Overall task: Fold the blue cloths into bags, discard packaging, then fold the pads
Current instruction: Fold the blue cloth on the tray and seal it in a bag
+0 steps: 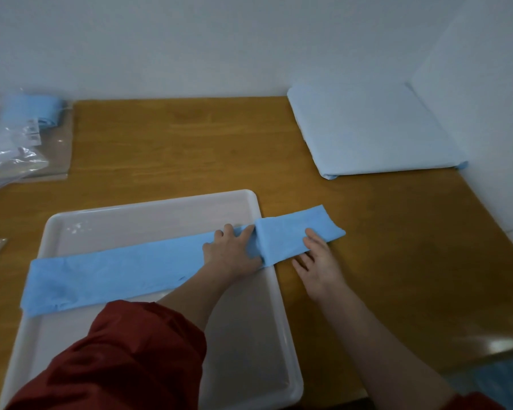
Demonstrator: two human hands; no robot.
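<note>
A thin, matte blue cloth [116, 270] lies as a long strip across a glossy white tray [249, 335], its right end doubled back over the rim at 3 o'clock. The left hand [231, 253] presses flat on the strip, fingers straight, tips under the flap. The right hand [320, 261] rests spread fingers on the flap's near edge. Pale square pads [373, 131] sit stacked at 2 o'clock. Crinkly clear bags [21, 143] lie at 10 — one holds a blue roll.
</note>
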